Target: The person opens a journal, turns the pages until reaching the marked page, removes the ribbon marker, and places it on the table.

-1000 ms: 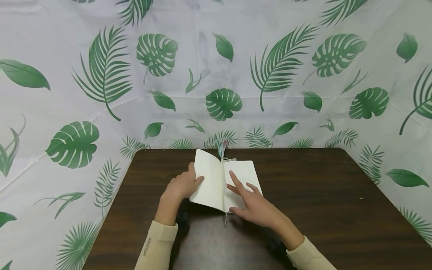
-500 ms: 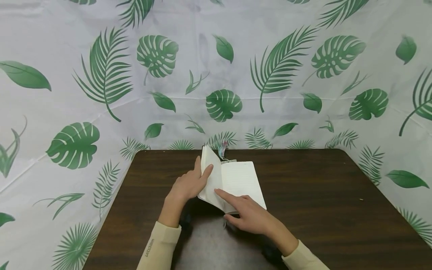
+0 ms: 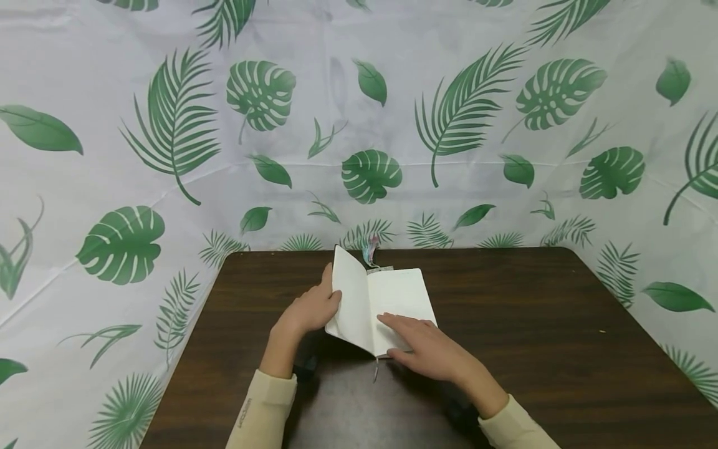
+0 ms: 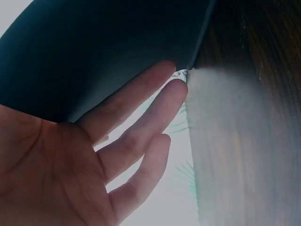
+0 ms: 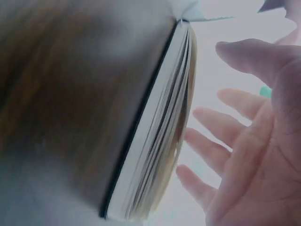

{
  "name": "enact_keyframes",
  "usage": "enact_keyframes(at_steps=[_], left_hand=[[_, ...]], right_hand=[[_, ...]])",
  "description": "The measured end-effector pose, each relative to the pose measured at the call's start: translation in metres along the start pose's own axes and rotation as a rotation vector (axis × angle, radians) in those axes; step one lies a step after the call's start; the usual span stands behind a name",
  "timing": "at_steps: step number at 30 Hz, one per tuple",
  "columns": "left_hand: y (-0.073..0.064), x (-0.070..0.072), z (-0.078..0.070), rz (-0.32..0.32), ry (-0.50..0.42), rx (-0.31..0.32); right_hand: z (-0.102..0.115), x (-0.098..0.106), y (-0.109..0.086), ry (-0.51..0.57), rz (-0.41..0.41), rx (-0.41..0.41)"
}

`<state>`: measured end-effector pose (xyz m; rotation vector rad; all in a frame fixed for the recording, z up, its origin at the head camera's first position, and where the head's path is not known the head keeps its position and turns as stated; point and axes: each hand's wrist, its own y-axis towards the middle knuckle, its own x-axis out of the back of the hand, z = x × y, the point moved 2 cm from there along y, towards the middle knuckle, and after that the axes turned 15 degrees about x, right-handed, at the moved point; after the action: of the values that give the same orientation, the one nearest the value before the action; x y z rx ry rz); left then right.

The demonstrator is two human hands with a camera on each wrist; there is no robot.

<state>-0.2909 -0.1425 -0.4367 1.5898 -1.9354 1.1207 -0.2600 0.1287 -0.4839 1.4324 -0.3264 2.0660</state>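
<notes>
An open notebook [image 3: 395, 293] with white pages lies near the middle of the table, its left half tilted up off the wood. My left hand [image 3: 311, 307] holds that raised half by its outer edge, thumb on the page side. In the left wrist view, fingers [image 4: 150, 113] stretch behind the dark cover [image 4: 108, 52]. Over the lower part of the right page is my right hand [image 3: 426, 349], fingers straight and held together. The right wrist view shows the fanned page edges [image 5: 160, 136] close to its fingertips. A thin ribbon [image 3: 376, 369] hangs from the spine's bottom.
A pastel tassel or charm [image 3: 370, 251] lies beyond the notebook's top edge. The dark wooden table [image 3: 533, 349] extends to both sides. Behind it hangs a white cloth [image 3: 314, 62] printed with green leaves. A tiny pale speck [image 3: 602, 331] lies at the right.
My right hand reached left onto the raised pages, then came back over the right page. My left thumb lifted briefly and now rests at the page edge again; the left half stands steeper.
</notes>
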Motion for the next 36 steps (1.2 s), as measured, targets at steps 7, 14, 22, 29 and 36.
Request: enact_keyframes(at_steps=[7,14,22,29,36], left_hand=[[0.0,0.001,0.002,-0.005,0.011,0.013],[-0.002,0.003,0.003,-0.003,0.025,0.039],[-0.001,0.004,0.003,-0.011,0.041,0.044],[0.0,0.003,0.004,0.001,0.022,0.027],[-0.002,0.005,0.002,0.012,0.012,0.03]], right_hand=[[-0.01,0.008,-0.007,-0.044,0.064,-0.074],[-0.018,0.01,-0.009,-0.06,0.072,-0.073],[-0.022,0.013,-0.009,-0.018,0.089,-0.048],[-0.025,0.016,-0.011,0.04,0.108,-0.053],[-0.023,0.019,-0.01,0.062,0.095,-0.076]])
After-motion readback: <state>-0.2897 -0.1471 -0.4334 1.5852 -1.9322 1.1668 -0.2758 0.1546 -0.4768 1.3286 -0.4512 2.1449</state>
